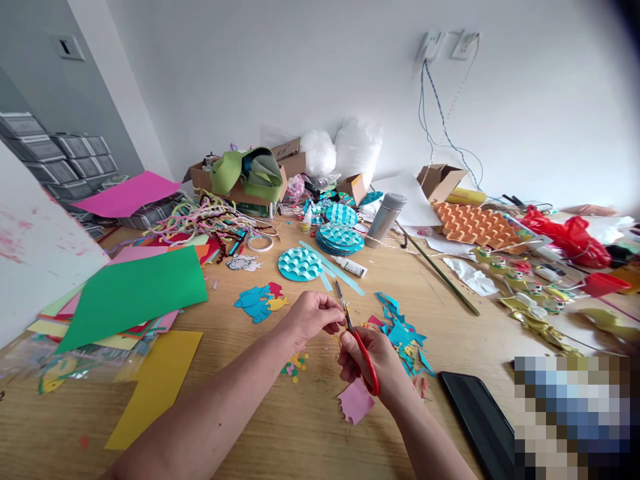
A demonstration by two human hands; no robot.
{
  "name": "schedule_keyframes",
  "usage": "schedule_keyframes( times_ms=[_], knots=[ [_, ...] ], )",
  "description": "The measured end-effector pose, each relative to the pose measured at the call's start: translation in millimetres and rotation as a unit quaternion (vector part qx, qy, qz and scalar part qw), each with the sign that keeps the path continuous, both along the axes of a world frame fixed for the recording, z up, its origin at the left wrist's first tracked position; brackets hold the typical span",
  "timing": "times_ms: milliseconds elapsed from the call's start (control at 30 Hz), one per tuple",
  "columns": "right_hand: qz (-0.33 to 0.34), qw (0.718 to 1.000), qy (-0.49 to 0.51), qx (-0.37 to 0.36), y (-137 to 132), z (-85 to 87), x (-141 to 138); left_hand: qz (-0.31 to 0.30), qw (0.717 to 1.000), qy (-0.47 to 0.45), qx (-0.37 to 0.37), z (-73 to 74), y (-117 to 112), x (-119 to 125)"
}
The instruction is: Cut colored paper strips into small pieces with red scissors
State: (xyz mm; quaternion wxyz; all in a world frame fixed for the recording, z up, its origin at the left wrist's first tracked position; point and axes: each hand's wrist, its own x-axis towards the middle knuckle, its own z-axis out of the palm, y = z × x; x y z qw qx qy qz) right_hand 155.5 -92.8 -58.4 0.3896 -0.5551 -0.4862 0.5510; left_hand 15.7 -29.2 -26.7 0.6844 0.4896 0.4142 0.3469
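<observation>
My right hand (367,360) grips red-handled scissors (371,375), their blades pointing up and away from me. Beside the blades, my left hand (315,312) is closed in a pinch; whatever its fingertips hold is too small to make out. Below my right hand lies a pink paper piece (356,401) with scalloped edges. Small round paper dots (296,365) are scattered under my left wrist. To the right sit blue paper scraps (403,333). Left of my hands lie blue fish cutouts (254,303) with a yellow fish (277,303) and a red one.
A blue disc with wavy strips (300,265), a stack of similar discs (341,240), a glue bottle (351,267) and a grey cylinder (386,220) stand beyond. Coloured sheets (145,290) cover the left; a black phone (475,420) lies right. Clutter lines the wall.
</observation>
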Motion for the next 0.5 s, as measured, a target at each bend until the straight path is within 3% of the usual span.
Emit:
schedule_keyframes(
  times_ms=[500],
  knots=[
    [0.010,1.000,-0.006,-0.019,-0.5,0.2,1.0,-0.047,0.997,0.052,0.030,-8.4,10.1,-9.3]
  ],
)
